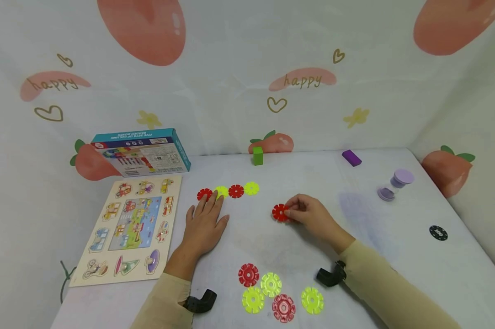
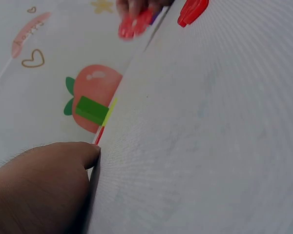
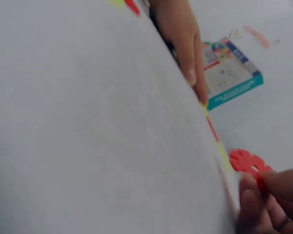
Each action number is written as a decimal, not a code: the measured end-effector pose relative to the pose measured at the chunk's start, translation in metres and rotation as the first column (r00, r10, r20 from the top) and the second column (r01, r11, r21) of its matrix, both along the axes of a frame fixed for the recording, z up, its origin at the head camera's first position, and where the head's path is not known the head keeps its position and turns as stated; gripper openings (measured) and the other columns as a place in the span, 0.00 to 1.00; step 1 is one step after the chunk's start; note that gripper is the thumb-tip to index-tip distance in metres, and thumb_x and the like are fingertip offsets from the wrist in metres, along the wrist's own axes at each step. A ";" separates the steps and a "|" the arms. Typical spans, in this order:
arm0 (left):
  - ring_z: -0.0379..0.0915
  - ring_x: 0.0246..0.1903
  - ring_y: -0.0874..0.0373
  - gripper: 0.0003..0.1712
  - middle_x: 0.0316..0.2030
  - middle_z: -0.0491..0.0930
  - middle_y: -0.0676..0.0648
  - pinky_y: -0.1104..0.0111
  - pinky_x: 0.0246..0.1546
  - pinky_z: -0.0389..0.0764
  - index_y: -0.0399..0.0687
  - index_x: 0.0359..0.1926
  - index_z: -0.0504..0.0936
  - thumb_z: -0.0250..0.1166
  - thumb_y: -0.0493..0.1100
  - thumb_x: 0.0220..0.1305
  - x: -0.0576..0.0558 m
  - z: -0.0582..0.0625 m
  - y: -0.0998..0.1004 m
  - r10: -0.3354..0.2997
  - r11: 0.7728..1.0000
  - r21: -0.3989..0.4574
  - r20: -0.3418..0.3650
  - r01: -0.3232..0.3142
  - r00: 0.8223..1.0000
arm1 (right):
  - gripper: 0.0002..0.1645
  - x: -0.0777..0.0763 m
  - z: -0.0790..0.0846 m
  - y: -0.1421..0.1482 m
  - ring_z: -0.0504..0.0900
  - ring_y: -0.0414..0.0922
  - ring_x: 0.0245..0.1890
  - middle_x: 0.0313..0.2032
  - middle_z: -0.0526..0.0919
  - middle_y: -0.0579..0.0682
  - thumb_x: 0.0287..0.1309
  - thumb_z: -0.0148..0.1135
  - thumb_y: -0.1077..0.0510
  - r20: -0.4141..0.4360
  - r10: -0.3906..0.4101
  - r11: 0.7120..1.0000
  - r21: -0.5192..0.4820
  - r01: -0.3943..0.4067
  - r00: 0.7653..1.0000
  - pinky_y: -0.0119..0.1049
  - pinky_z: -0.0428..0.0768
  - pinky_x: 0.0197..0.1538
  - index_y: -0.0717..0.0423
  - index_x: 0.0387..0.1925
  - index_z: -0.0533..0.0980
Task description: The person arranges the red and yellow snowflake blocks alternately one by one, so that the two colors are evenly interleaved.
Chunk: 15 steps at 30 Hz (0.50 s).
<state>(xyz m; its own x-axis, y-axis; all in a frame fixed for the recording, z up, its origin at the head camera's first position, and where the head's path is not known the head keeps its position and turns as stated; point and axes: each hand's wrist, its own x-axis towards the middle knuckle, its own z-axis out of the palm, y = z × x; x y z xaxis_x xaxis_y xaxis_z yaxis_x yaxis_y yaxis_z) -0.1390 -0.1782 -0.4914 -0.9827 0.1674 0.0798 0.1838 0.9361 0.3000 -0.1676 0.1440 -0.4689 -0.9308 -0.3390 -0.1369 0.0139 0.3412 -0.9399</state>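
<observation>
Your right hand [image 1: 313, 217] pinches a red slotted disc [image 1: 280, 213] between thumb and fingers, above or at the middle of the white table [image 1: 236, 242], to the right of a row of four discs. Your left hand [image 1: 206, 226] lies with the fingers long and spread, and its fingertips touch the left end of this row, at the row's first red disc [image 1: 204, 194] and the first yellow disc [image 1: 221, 192]; after them come the second red disc [image 1: 236, 191] and the second yellow disc [image 1: 251, 188]. The held disc is round, so it gives no single long axis; in the head view its flat face looks up and it sticks out leftward from your fingertips. The row's long axis runs from left to right, with its right end slightly farther from you. The right wrist view shows what the head view does not: the row almost edge-on, as thin coloured strips, and the held disc tilted up from the table. The left wrist view is blurred at your right hand, so from there I cannot tell whether one or two red pieces are pinched. Only the head view shows the five loose discs [image 1: 271, 284] fully, near you between your forearms.
</observation>
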 end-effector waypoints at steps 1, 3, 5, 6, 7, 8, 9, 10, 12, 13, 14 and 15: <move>0.35 0.72 0.48 0.39 0.74 0.47 0.49 0.41 0.64 0.39 0.54 0.74 0.56 0.54 0.60 0.67 0.000 0.000 0.000 -0.001 1.000 0.005 -0.003 0.001 1.000 | 0.13 -0.009 -0.002 -0.004 0.80 0.51 0.32 0.36 0.80 0.55 0.61 0.64 0.55 0.017 -0.037 0.999 -0.022 0.037 0.999 0.41 0.82 0.36 0.55 0.44 0.75; 0.36 0.72 0.48 0.39 0.74 0.48 0.49 0.41 0.64 0.40 0.54 0.74 0.57 0.54 0.59 0.67 0.000 0.001 0.001 -0.002 1.000 0.011 -0.009 0.002 1.000 | 0.14 -0.027 -0.005 -0.012 0.81 0.53 0.33 0.38 0.78 0.58 0.62 0.63 0.57 0.050 -0.086 0.994 -0.065 0.089 0.995 0.42 0.82 0.37 0.57 0.46 0.73; 0.36 0.72 0.48 0.38 0.73 0.48 0.49 0.41 0.64 0.40 0.54 0.74 0.57 0.54 0.59 0.67 -0.001 0.001 0.002 -0.001 1.000 0.012 -0.010 0.001 1.000 | 0.14 -0.041 -0.005 -0.019 0.81 0.53 0.34 0.39 0.78 0.59 0.63 0.62 0.59 0.072 -0.124 0.988 -0.080 0.130 0.990 0.41 0.82 0.37 0.58 0.48 0.72; 0.36 0.72 0.48 0.39 0.73 0.48 0.49 0.41 0.64 0.40 0.54 0.74 0.57 0.54 0.60 0.67 -0.001 0.001 0.002 -0.002 1.000 0.013 -0.009 0.002 1.000 | 0.14 -0.047 -0.005 -0.023 0.81 0.53 0.35 0.40 0.78 0.59 0.63 0.61 0.60 0.075 -0.141 0.986 -0.076 0.146 0.987 0.41 0.82 0.37 0.58 0.48 0.72; 0.35 0.72 0.49 0.39 0.74 0.48 0.49 0.42 0.64 0.40 0.54 0.74 0.56 0.54 0.60 0.67 -0.001 0.001 0.002 0.000 1.000 0.009 -0.008 0.000 1.000 | 0.14 -0.052 -0.005 -0.027 0.82 0.52 0.35 0.40 0.77 0.59 0.63 0.61 0.60 0.068 -0.153 0.985 -0.067 0.158 0.986 0.40 0.82 0.37 0.57 0.48 0.72; 0.35 0.72 0.49 0.39 0.74 0.48 0.50 0.42 0.64 0.40 0.55 0.74 0.56 0.54 0.60 0.66 -0.001 0.000 0.002 0.005 1.000 0.001 -0.008 -0.005 1.000 | 0.15 -0.056 -0.006 -0.030 0.82 0.52 0.36 0.41 0.77 0.58 0.63 0.61 0.60 0.058 -0.164 0.984 -0.063 0.167 0.985 0.39 0.82 0.37 0.57 0.49 0.71; 0.35 0.72 0.49 0.39 0.74 0.47 0.50 0.42 0.64 0.40 0.55 0.74 0.56 0.54 0.60 0.66 -0.001 0.000 0.001 0.008 1.000 -0.001 -0.007 -0.008 1.000 | 0.16 -0.058 -0.007 -0.033 0.81 0.51 0.35 0.41 0.76 0.57 0.62 0.61 0.60 0.033 -0.173 0.983 -0.049 0.174 0.984 0.39 0.82 0.37 0.57 0.50 0.71; 0.34 0.72 0.49 0.39 0.74 0.47 0.50 0.42 0.64 0.39 0.55 0.74 0.55 0.54 0.61 0.66 -0.001 0.000 0.000 0.009 1.000 -0.005 -0.004 -0.009 1.000 | 0.16 -0.060 -0.008 -0.035 0.81 0.51 0.35 0.42 0.76 0.55 0.62 0.61 0.60 -0.001 -0.181 0.983 -0.027 0.181 0.983 0.39 0.82 0.37 0.56 0.51 0.71; 0.34 0.72 0.49 0.40 0.74 0.46 0.51 0.42 0.64 0.39 0.56 0.74 0.55 0.54 0.61 0.66 -0.001 -0.001 -0.001 0.010 1.000 -0.008 0.002 -0.010 1.000 | 0.18 -0.058 -0.011 -0.037 0.80 0.49 0.36 0.45 0.74 0.52 0.62 0.61 0.59 -0.106 -0.173 0.983 0.044 0.178 0.979 0.39 0.82 0.38 0.55 0.53 0.71; 0.33 0.72 0.49 0.40 0.74 0.46 0.51 0.42 0.64 0.39 0.56 0.74 0.54 0.54 0.61 0.66 -0.001 -0.001 -0.001 0.007 1.000 -0.009 0.004 -0.007 1.000 | 0.20 -0.057 -0.013 -0.038 0.79 0.48 0.39 0.47 0.73 0.51 0.61 0.62 0.58 -0.180 -0.148 0.981 0.101 0.168 0.972 0.40 0.81 0.40 0.54 0.54 0.72; 0.33 0.72 0.49 0.40 0.74 0.46 0.51 0.42 0.64 0.38 0.56 0.74 0.54 0.54 0.61 0.66 -0.001 -0.001 -0.001 0.005 1.000 -0.009 0.007 -0.005 1.000 | 0.21 -0.054 -0.014 -0.037 0.77 0.48 0.43 0.51 0.72 0.50 0.61 0.62 0.56 -0.249 -0.107 0.972 0.176 0.154 0.962 0.42 0.80 0.43 0.53 0.56 0.72; 0.33 0.72 0.49 0.40 0.74 0.45 0.51 0.42 0.64 0.38 0.56 0.74 0.54 0.54 0.61 0.66 -0.002 -0.001 -0.002 0.002 1.000 -0.010 0.006 -0.002 1.000 | 0.24 -0.052 -0.015 -0.037 0.74 0.47 0.48 0.54 0.71 0.49 0.61 0.62 0.54 -0.316 -0.046 0.953 0.272 0.137 0.948 0.43 0.78 0.47 0.52 0.58 0.72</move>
